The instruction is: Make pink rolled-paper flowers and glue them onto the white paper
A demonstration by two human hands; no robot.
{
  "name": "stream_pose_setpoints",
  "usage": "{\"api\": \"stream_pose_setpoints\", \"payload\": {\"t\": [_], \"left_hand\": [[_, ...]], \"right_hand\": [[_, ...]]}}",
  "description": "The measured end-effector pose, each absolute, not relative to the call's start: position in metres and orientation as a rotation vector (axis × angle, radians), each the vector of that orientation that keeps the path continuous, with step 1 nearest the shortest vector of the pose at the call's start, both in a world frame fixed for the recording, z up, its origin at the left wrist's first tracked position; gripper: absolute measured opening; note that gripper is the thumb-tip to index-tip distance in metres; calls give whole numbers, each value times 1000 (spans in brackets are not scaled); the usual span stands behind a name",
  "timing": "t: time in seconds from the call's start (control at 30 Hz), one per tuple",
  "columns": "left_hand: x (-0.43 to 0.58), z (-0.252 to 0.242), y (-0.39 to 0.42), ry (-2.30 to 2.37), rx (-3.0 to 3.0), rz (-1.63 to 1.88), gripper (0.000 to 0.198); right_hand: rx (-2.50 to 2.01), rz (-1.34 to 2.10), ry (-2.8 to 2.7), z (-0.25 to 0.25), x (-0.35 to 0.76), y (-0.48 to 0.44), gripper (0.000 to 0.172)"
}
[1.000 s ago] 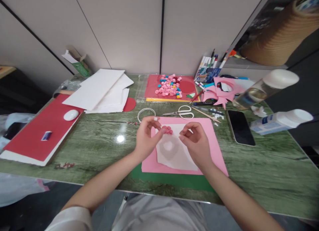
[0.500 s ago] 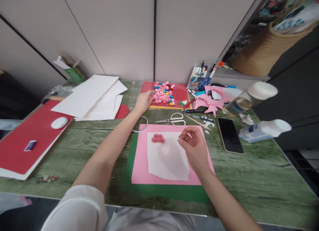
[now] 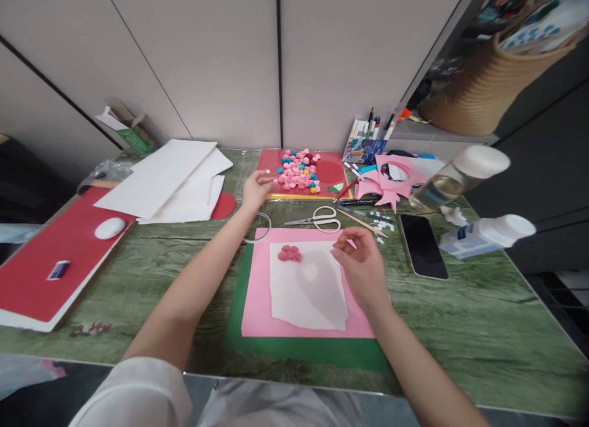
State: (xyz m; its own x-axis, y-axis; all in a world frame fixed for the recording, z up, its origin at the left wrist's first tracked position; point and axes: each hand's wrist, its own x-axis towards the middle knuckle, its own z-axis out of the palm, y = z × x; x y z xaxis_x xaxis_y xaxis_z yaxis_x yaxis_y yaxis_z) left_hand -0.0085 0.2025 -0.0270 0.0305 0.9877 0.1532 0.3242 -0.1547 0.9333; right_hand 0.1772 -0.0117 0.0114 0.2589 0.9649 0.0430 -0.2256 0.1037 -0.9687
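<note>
My left hand [image 3: 257,189] reaches to the left edge of a pile of small pink, blue and yellow pieces [image 3: 297,172] on a red sheet. Its fingers are apart, with nothing visible between them. Over the upper right part of a white paper [image 3: 306,292], my right hand [image 3: 362,264] hovers with loosely curled fingers, thumb and fingertips apart and no object seen in it. A cluster of small rolled pink pieces [image 3: 289,253] lies near the paper's top left corner. The white paper rests on a pink sheet [image 3: 257,292], which lies over a green one [image 3: 317,351].
White-handled scissors [image 3: 324,219] and a ring [image 3: 264,227] lie behind the pink sheet. To the right are a phone [image 3: 422,246], two bottles [image 3: 488,235] [image 3: 460,178] and pink scraps [image 3: 391,175]. White papers [image 3: 159,175] and a red board [image 3: 55,255] are at left.
My left hand has drawn back slightly left from the pile, and its fingers have spread. The right hand's thumb and fingertips are a little farther apart. The view has shifted slightly.
</note>
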Motion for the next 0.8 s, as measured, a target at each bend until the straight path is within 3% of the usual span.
{"api": "stream_pose_setpoints", "payload": {"t": [0.2,0.33,0.8], "left_hand": [[-12,-5,79,751,786,811,31],[-18,1,21,744,632,674,29],[-13,-18,5,874,672,836,29]], "right_hand": [[-1081,1160,-912,14,169,-18,33],[-1069,1271,-1022,14,155,-27,33],[-1232,1219,-1105,2,138,-26,31]]}}
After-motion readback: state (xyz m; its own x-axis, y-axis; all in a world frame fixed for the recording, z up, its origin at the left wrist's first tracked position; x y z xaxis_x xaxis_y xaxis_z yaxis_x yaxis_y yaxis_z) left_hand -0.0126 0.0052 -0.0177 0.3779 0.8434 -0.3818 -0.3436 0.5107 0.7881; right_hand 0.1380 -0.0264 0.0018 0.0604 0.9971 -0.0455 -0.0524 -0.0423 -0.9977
